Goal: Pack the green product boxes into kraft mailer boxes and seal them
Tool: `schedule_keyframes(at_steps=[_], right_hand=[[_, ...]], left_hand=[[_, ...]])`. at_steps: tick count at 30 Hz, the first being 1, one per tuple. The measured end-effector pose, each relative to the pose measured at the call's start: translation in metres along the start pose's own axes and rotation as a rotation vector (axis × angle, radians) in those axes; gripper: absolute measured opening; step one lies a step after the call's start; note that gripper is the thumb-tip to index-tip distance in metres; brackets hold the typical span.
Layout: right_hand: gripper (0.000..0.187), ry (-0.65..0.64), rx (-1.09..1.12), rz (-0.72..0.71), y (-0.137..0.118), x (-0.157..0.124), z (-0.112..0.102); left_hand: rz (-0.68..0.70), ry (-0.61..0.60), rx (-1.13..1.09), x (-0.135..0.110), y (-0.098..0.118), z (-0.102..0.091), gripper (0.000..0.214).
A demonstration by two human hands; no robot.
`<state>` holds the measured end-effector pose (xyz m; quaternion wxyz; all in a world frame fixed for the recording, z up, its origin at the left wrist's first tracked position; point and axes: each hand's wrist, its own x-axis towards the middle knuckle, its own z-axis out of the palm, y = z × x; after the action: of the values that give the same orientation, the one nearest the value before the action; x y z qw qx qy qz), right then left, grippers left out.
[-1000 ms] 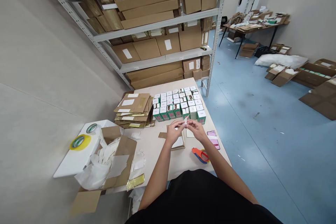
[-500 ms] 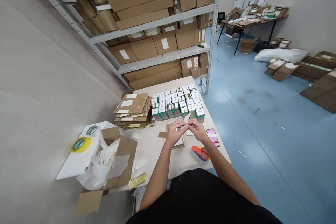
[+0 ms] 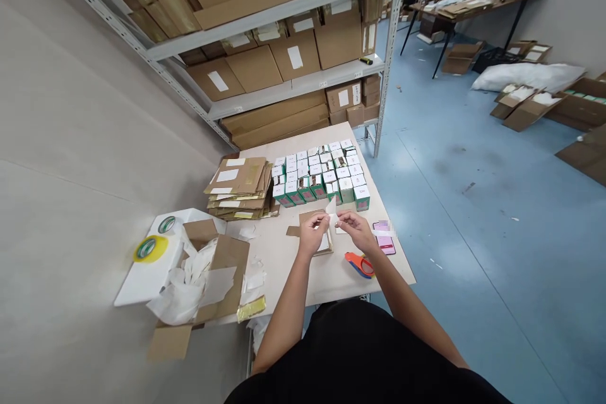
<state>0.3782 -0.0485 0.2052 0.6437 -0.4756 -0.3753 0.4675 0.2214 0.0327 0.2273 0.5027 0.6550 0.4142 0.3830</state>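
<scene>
Over the middle of the beige table, my left hand and my right hand pinch a small white paper strip between them. Both sets of fingers are closed on it. Under my left hand lies a flat brown cardboard piece with a white sheet on it. Just behind the hands stand rows of small green-and-white boxes. Red-and-orange scissors lie by my right wrist, with a pink phone beyond them.
A stack of flattened brown cartons lies left of the small boxes. An open carton full of white paper scraps and two tape rolls sit at the left. Metal shelving with cartons stands behind. Blue floor with boxes spreads right.
The view has tilted down and shifted slightly. My hands stay together over the table, with the paper strip now drawn a little further apart between them.
</scene>
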Motion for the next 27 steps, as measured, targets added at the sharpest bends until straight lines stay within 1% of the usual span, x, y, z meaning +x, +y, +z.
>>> schedule_keyframes(at_steps=[1, 3, 7, 9, 11, 13, 15, 17, 19, 21, 23, 26, 27], right_hand=[[0.031, -0.004, 0.027, 0.021, 0.0, 0.0, 0.0], [0.031, -0.003, 0.075, 0.065, 0.001, 0.0, 0.0], [0.03, 0.058, 0.067, 0.115, 0.011, 0.006, 0.0], [0.029, 0.07, 0.039, 0.114, 0.017, 0.01, 0.001], [0.028, 0.041, 0.005, 0.112, 0.023, 0.015, 0.002], [0.026, -0.006, -0.017, 0.12, 0.026, 0.02, 0.004], [0.025, -0.031, -0.022, 0.132, 0.027, 0.025, 0.008], [0.026, -0.019, -0.005, 0.14, 0.027, 0.028, 0.013], [0.029, 0.011, 0.027, 0.154, 0.026, 0.028, 0.021], [0.03, 0.042, 0.068, 0.174, 0.025, 0.026, 0.033], [0.034, 0.043, 0.089, 0.195, 0.027, 0.023, 0.048], [0.051, 0.003, 0.059, 0.211, 0.034, 0.017, 0.076], [0.053, -0.006, 0.039, 0.211, 0.037, 0.015, 0.086]], left_hand=[[-0.049, 0.027, -0.046, 0.0, -0.002, 0.001, 0.034], [-0.133, 0.023, -0.133, 0.002, -0.006, 0.001, 0.042], [-0.201, -0.122, -0.218, 0.002, -0.012, 0.003, 0.061], [-0.205, -0.124, -0.198, 0.002, -0.016, 0.004, 0.062], [-0.209, -0.054, -0.155, 0.001, -0.021, 0.004, 0.06], [-0.228, 0.054, -0.11, 0.001, -0.026, 0.0, 0.052], [-0.26, 0.168, -0.082, -0.001, -0.031, -0.007, 0.044], [-0.272, 0.282, -0.073, -0.003, -0.033, -0.017, 0.041], [-0.254, 0.367, -0.071, -0.008, -0.033, -0.028, 0.04], [-0.225, 0.402, -0.062, -0.016, -0.031, -0.037, 0.039], [-0.204, 0.383, -0.058, -0.025, -0.028, -0.044, 0.04], [-0.165, 0.326, -0.056, -0.04, -0.023, -0.056, 0.038], [-0.145, 0.321, -0.047, -0.046, -0.022, -0.062, 0.037]])
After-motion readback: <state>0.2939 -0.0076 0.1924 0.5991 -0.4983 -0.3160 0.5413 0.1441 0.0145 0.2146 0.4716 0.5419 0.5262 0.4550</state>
